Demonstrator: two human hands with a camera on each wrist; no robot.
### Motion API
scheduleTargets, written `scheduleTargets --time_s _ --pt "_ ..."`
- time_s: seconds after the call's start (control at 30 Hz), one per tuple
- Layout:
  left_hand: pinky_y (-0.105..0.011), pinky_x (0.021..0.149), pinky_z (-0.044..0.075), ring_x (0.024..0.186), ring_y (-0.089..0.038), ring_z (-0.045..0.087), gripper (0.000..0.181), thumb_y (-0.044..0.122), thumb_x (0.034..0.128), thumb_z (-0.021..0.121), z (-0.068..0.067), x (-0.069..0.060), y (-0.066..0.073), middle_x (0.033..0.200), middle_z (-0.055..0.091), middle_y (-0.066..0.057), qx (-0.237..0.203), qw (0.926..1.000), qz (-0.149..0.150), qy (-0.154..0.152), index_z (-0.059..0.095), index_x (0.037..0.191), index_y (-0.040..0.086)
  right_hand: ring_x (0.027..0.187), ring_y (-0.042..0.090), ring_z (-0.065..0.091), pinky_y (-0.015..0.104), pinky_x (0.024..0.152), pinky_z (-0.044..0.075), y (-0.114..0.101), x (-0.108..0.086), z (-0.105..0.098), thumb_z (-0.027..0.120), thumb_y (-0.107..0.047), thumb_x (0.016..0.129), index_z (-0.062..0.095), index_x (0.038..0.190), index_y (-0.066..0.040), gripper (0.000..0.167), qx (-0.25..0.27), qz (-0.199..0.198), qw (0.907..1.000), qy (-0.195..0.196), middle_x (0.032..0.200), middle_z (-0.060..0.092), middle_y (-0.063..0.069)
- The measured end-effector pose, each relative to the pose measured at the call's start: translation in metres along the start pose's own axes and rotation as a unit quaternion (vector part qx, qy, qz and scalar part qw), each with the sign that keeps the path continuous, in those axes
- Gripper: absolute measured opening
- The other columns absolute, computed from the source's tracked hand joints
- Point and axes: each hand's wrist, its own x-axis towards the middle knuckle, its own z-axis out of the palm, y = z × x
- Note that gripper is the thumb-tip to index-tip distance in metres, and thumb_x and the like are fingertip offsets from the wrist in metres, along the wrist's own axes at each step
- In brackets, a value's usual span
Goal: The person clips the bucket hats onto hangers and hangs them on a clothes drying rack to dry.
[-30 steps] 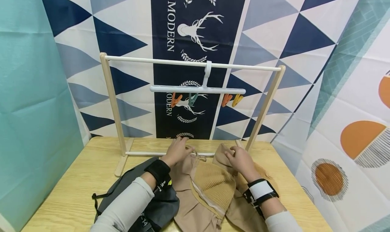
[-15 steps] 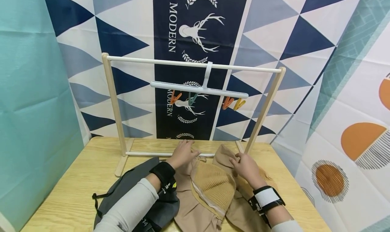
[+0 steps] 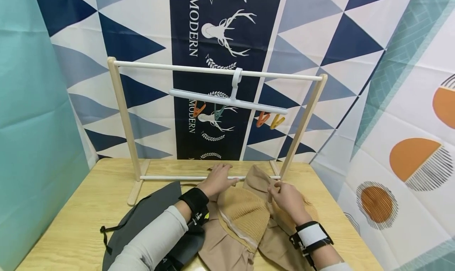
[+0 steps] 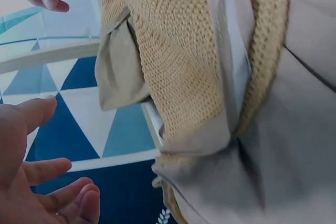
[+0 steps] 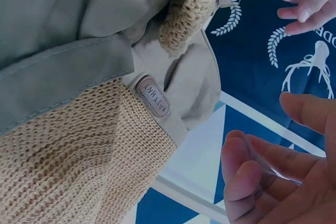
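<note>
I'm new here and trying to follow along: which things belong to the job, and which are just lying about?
Seemingly part of the job:
tan cloth, by the left hand and right hand
woven piece, on the cloth

Probably just about:
grey bag
rack, hanger, four clips, though these may matter

The navy fabric backdrop panel with white print (image 3: 209,81) carries the word MODERN in white capitals, turned sideways, once high up and again lower down. A rounded brown patch (image 5: 153,96) on a beige woven hat (image 5: 121,140) bears blurred lettering. White characters on a dark grey fabric bag (image 3: 153,202) are partly hidden.
</note>
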Motion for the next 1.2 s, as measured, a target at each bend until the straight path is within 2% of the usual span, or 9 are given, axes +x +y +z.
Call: scheduleTargets --time_s 0.2,0.33,0.5,0.6,0.73,0.9,0.97,1.2 --pt "-0.048 0.110 0.037 0.134 -0.036 0.043 0.061 0.043 0.0936 0.063 0.003 0.001 0.015 0.140 0.050 -0.018 -0.002 0.9998 -0.008 -0.018 0.049 0.141 0.008 0.066 0.022 0.064 0.037 0.058 0.050 0.005 -0.006 0.000 0.063 -0.027 0.093 0.069 0.107 0.009 0.039 -0.003 -0.001 0.9999 0.010 0.081 0.071 0.016" --pt "-0.046 0.108 0.040 0.131 -0.033 0.046 0.061 0.046 0.0935 0.062 0.007 0.003 0.022 0.138 0.052 -0.017 0.016 0.9996 0.003 -0.023 0.050 0.141 0.009 0.061 0.018 0.060 0.034 0.055 0.047 0.009 -0.008 -0.001 0.064 -0.028 0.094 0.066 0.110 0.012 0.043 0.000 0.006 1.0000 0.006 0.076 0.070 0.014" --pt "-0.046 0.110 0.038 0.131 -0.033 0.047 0.060 0.044 0.0926 0.064 0.017 0.006 0.026 0.136 0.054 -0.017 0.022 0.9994 0.015 -0.023 0.052 0.139 0.007 0.064 0.021 0.064 0.037 0.057 0.050 0.013 -0.012 -0.001 0.065 -0.029 0.093 0.066 0.109 0.013 0.045 0.003 0.006 0.9999 0.015 0.076 0.070 0.016" --pt "-0.048 0.110 0.038 0.132 -0.034 0.046 0.061 0.043 0.0920 0.065 0.022 0.005 0.032 0.138 0.053 -0.017 0.021 0.9993 0.012 -0.029 0.052 0.139 0.007 0.067 0.025 0.066 0.041 0.060 0.052 0.016 -0.016 -0.002 0.066 -0.026 0.093 0.066 0.107 0.013 0.042 0.006 0.006 0.9998 0.020 0.082 0.071 0.021" --pt "-0.051 0.106 0.042 0.135 -0.036 0.044 0.063 0.047 0.0926 0.063 0.031 0.002 0.037 0.144 0.048 -0.017 0.013 0.9987 0.005 -0.048 0.049 0.142 0.010 0.071 0.029 0.066 0.045 0.064 0.053 0.022 -0.023 -0.002 0.068 -0.023 0.090 0.065 0.106 0.013 0.039 0.003 0.012 0.9997 0.022 0.087 0.070 0.025" --pt "-0.051 0.103 0.043 0.130 -0.033 0.048 0.062 0.046 0.0931 0.062 0.039 -0.001 0.039 0.141 0.049 -0.014 0.012 0.9984 0.006 -0.055 0.048 0.143 0.013 0.063 0.022 0.062 0.043 0.061 0.052 0.026 -0.027 0.002 0.068 -0.024 0.090 0.065 0.108 0.015 0.043 -0.006 0.021 0.9997 0.011 0.087 0.071 0.024" --pt "-0.050 0.104 0.043 0.130 -0.032 0.048 0.061 0.045 0.0933 0.063 0.041 -0.002 0.040 0.138 0.050 -0.013 0.008 0.9983 0.008 -0.057 0.049 0.143 0.012 0.063 0.022 0.062 0.043 0.062 0.052 0.026 -0.028 0.003 0.069 -0.024 0.090 0.066 0.108 0.014 0.043 -0.007 0.016 0.9998 0.010 0.090 0.071 0.026" --pt "-0.051 0.109 0.039 0.140 -0.036 0.039 0.062 0.041 0.0934 0.064 0.050 -0.004 0.048 0.149 0.043 -0.019 -0.033 0.9965 0.013 -0.076 0.046 0.144 0.010 0.068 0.028 0.065 0.047 0.066 0.053 0.029 -0.031 0.004 0.070 -0.024 0.089 0.066 0.105 0.014 0.042 -0.014 0.021 0.9997 0.007 0.095 0.070 0.030"
